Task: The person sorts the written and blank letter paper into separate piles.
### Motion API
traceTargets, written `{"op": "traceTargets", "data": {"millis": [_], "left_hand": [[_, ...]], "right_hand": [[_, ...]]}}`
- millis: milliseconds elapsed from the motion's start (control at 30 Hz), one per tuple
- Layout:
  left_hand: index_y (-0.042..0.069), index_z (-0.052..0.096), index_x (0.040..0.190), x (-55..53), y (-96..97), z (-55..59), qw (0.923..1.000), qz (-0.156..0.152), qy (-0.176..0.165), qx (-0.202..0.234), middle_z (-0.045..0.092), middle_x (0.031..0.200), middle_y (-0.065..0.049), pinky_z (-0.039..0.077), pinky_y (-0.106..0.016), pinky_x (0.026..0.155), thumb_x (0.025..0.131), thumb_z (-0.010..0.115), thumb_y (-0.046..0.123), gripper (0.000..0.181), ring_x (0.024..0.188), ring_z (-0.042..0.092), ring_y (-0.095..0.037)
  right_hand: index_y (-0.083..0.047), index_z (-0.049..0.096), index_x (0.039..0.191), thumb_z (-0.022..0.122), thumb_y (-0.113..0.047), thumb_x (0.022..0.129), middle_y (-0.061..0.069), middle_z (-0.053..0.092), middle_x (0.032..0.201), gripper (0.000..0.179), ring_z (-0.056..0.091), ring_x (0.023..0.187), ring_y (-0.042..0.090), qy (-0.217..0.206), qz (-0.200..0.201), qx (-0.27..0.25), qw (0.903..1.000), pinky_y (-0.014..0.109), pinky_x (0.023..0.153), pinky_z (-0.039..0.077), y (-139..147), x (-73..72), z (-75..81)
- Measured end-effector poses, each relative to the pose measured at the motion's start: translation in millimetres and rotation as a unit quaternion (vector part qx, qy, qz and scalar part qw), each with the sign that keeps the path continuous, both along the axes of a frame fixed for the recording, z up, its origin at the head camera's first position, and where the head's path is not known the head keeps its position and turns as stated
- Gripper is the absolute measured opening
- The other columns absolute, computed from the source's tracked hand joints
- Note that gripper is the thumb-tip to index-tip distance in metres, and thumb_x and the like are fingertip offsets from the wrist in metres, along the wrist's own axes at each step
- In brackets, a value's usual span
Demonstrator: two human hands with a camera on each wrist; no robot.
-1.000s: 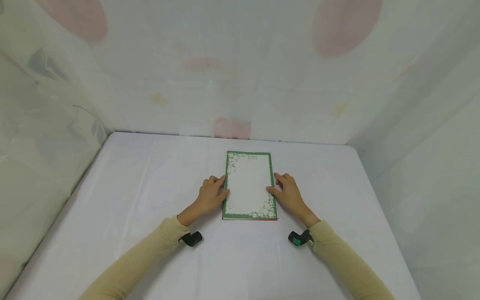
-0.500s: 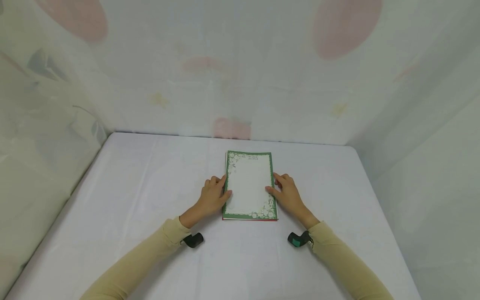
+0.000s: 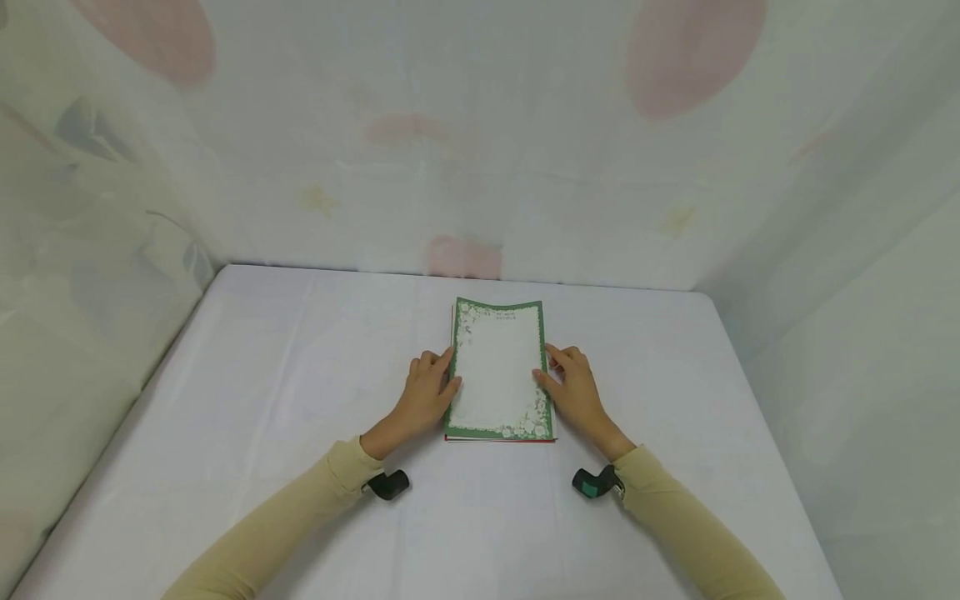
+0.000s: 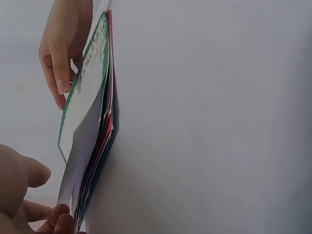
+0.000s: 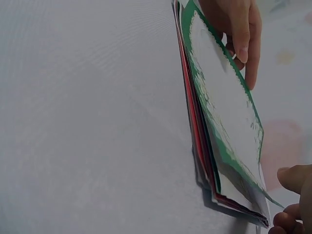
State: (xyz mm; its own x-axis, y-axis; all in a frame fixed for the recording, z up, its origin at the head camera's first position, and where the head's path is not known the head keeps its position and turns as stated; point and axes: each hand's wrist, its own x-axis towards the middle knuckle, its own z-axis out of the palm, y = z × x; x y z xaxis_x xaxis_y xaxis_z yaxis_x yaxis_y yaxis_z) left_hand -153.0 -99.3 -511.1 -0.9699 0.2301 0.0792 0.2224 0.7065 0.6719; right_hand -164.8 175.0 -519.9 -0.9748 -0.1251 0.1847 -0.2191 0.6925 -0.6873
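A sheet of paper with a green floral border tops a thin stack of papers at the middle of the table. My left hand holds the sheet at its left edge, my right hand at its right. In the head view both thumbs overlap its face, and the other fingers lie along its sides. Seen from the wrists, the sheet bows and stands partly apart from the papers beneath. Red, white and dark layers show along the stack's side. The right thumb is above the sheet's near corner in the right wrist view.
A white cloth covers the table. Pale printed curtains hang behind and at both sides. Black wrist devices sit below the sleeve cuffs, close over the table.
The top sheet has shifted slightly away from me, and its far edge has become more bowed. More of the papers beneath shows at its sides. Both hands have moved only a little.
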Motion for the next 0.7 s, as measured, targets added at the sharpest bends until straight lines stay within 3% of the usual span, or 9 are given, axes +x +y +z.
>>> {"op": "traceTargets", "data": {"millis": [267,467,700], "left_hand": [[-0.001,0.047,0.144,-0.8,0.6,1.6,0.9992,0.007,0.028,0.029,0.061,0.097,-0.011,0.034,-0.032,0.074,0.096,0.06,0.014,0.052,0.085,0.048,-0.022],[-0.003,0.048,0.143,-2.2,-1.6,0.1,0.999,0.011,0.015,0.04,0.063,0.088,-0.009,0.037,-0.029,0.071,0.097,0.059,0.012,0.049,0.077,0.048,-0.018],[-0.005,0.049,0.142,-5.6,-4.2,-4.1,0.9987,0.015,0.005,0.048,0.062,0.082,-0.007,0.037,-0.027,0.069,0.097,0.059,0.012,0.049,0.071,0.046,-0.014]], "right_hand": [[-0.002,0.055,0.14,0.068,-0.02,0.093,0.008,0.059,0.096,0.052,0.052,0.09,0.021,0.009,-0.004,-0.014,0.9998,0.032,0.08,0.04,-2.2,-0.5,-0.3],[0.0,0.055,0.139,0.066,-0.013,0.094,0.006,0.063,0.085,0.048,0.05,0.077,0.016,0.018,0.0,-0.015,0.9997,0.027,0.073,0.039,-3.8,-0.6,-0.7],[-0.002,0.055,0.139,0.064,-0.01,0.094,0.007,0.065,0.084,0.047,0.049,0.072,0.013,0.009,-0.007,-0.021,0.9997,0.024,0.067,0.039,-5.2,0.4,-1.2]]}}
